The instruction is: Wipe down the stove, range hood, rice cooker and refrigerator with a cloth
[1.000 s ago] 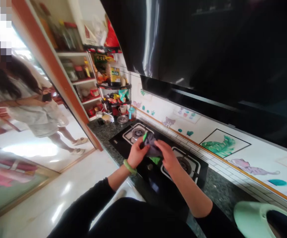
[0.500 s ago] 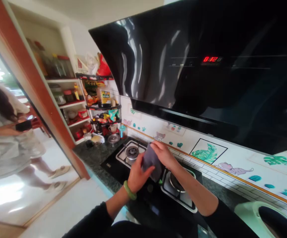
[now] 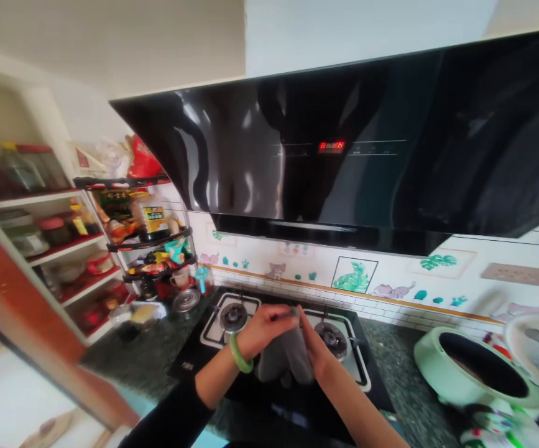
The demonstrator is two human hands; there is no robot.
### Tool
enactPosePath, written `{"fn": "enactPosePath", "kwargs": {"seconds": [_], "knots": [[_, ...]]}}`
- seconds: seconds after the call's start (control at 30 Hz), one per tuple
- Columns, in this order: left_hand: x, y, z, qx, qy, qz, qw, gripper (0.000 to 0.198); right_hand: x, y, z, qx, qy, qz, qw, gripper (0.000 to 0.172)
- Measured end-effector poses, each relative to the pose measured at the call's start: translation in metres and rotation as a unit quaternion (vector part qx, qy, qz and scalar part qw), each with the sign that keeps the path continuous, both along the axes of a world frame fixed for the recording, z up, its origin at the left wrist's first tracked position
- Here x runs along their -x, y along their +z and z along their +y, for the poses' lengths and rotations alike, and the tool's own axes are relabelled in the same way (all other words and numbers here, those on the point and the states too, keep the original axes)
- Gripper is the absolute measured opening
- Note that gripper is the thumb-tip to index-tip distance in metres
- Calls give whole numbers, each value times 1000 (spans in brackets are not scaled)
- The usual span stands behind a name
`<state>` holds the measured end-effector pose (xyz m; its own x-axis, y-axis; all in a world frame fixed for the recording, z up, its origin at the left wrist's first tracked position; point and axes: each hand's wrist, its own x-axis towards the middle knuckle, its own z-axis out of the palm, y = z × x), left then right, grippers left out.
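Note:
A grey cloth (image 3: 281,358) hangs folded between my two hands over the gas stove (image 3: 269,392). My left hand (image 3: 262,330), with a green bangle on its wrist, is closed on the cloth's upper left part. On the other side, my right hand (image 3: 313,345) grips the cloth with its fingers pointing up, close to the left fingertips. The left burner (image 3: 233,317) shows beside my left hand, and the right burner (image 3: 331,339) lies just past my right hand. Part of the cloth's top is hidden by my fingers.
A black range hood (image 3: 260,155) with a red display overhangs the stove. At right stands a pale green cooker (image 3: 430,361) beside a round lid (image 3: 537,354). A corner rack (image 3: 157,239) with packets, a metal lid (image 3: 186,300) and a blue-topped jar (image 3: 202,280) are at left.
My view has turned right, bringing the green cooker fully in and taking the other person out. The cloth now hangs folded in two lobes, and my hands have come closer together.

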<state>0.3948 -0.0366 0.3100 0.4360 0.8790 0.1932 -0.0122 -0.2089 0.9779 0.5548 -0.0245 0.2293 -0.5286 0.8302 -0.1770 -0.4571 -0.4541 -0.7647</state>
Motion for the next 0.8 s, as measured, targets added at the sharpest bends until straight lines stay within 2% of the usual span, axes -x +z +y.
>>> {"fn": "enactPosePath", "kwargs": {"seconds": [0.07,0.13,0.2,0.27,0.3,0.33,0.43,0.5,0.57,0.63,0.67,0.7,0.77,0.8], "knots": [[0,10,8,-7,-53,24,998,45,-4,-1,-13,11,-17,-1,1000,66],[4,15,18,-48,-72,75,993,37,-10,0,-24,28,-15,6,999,69],[9,12,27,-126,-25,130,983,27,-14,2,-31,39,-14,8,999,68],[12,2,32,-167,55,151,973,18,-15,4,-35,22,-63,-9,998,57],[13,-5,32,-157,82,141,974,16,-14,5,-36,-1,-112,-23,993,52],[12,-13,31,-124,91,117,981,23,-13,8,-35,-32,-167,-38,985,50],[7,-35,24,35,26,17,999,60,-11,18,-29,-135,-279,-78,948,49],[7,-41,20,95,12,-23,995,63,-13,23,-22,-196,-307,-119,924,45],[12,-37,22,70,68,-24,995,56,-17,23,-17,-222,-357,-161,893,45],[18,-28,28,-15,146,12,989,44,-19,17,-12,-169,-412,-152,882,52],[19,-23,32,-65,178,48,981,36,-18,12,-11,-113,-415,-121,895,55],[18,-19,34,-114,206,97,967,29,-16,7,-10,-48,-385,-75,919,56],[8,-17,34,-195,238,220,926,21,-9,-1,-9,54,-259,35,964,57],[-1,-18,31,-225,226,286,904,20,-6,-4,-8,73,-194,79,975,58]]}}
